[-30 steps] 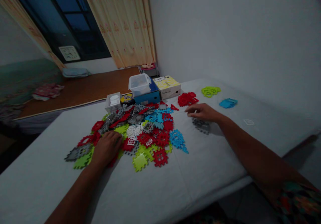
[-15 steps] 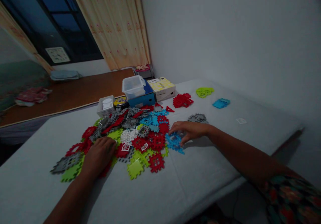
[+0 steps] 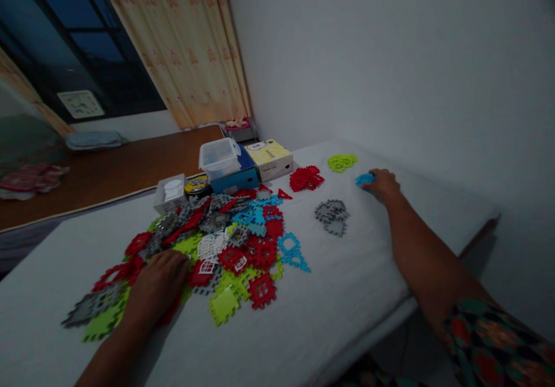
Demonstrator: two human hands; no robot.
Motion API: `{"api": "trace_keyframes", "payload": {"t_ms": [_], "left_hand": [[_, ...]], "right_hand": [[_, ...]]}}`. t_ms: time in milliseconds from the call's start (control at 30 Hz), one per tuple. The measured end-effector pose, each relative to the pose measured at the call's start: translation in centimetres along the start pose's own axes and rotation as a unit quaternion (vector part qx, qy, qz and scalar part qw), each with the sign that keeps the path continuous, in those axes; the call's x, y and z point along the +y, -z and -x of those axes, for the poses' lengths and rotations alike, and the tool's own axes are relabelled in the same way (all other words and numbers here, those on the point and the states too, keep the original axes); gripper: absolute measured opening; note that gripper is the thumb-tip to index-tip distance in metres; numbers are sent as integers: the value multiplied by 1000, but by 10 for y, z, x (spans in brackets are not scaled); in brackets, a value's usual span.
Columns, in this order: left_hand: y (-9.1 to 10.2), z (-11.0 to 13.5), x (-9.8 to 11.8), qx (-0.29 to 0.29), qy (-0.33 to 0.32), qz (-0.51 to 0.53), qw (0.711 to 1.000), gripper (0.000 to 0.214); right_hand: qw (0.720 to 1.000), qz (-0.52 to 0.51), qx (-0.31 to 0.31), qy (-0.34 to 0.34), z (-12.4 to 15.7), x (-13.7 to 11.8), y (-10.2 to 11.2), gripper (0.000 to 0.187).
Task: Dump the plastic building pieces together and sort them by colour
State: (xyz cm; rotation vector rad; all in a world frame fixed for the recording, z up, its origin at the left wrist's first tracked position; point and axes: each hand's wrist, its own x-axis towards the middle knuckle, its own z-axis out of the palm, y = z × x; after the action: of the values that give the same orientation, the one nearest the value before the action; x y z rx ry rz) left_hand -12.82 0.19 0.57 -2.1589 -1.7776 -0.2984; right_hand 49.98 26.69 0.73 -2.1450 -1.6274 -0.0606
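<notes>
My right hand (image 3: 384, 186) is at the far right of the sheet-covered surface, thumb and fingers closed on blue interlocking plastic tiles (image 3: 364, 179). How many it pinches is hidden. My left hand (image 3: 161, 274) rests on the left front of a mixed heap of notched tiles, fingers curled and their tips hidden among the pieces. Around it are red tiles (image 3: 139, 242), green tiles (image 3: 224, 305) and grey tiles (image 3: 93, 304). White lattice pieces (image 3: 212, 245) lie mid-heap. Blue openwork tiles (image 3: 291, 251) lie at the heap's right edge.
Separate piles of red tiles (image 3: 306, 178), green tiles (image 3: 342, 163) and grey tiles (image 3: 333, 216) lie right of the heap. Behind it stand a clear plastic tub (image 3: 219, 159) on a blue box (image 3: 234, 180), a yellow box (image 3: 269, 159), a round tin (image 3: 197, 185) and a white box (image 3: 170, 193).
My right hand has moved from the heap's right edge, rightward and away from me, to the blue pile. My left hand stays on the heap. The view has shifted slightly.
</notes>
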Motion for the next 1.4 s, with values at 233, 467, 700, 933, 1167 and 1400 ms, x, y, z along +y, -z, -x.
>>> {"api": "trace_keyframes", "payload": {"t_ms": [233, 467, 700, 933, 1167, 1400], "left_hand": [[6, -1, 10, -20, 20, -2, 1000, 34], [12, -1, 16, -13, 31, -5, 999, 29], [16, 0, 18, 113, 49, 23, 992, 25], [14, -9, 52, 69, -23, 99, 992, 23], [14, -10, 67, 67, -57, 174, 981, 33], [14, -14, 75, 35, -67, 216, 974, 19]], "right_hand": [[965, -133, 57, 217, 23, -60, -2, 45], [795, -266, -123, 531, 127, -159, 1, 28], [757, -202, -170, 597, 164, -205, -7, 52], [769, -183, -192, 582, 196, -243, -6, 50], [757, -239, -206, 572, 213, -255, 1, 30], [791, -388, -224, 418, 197, -251, -1, 24]]}}
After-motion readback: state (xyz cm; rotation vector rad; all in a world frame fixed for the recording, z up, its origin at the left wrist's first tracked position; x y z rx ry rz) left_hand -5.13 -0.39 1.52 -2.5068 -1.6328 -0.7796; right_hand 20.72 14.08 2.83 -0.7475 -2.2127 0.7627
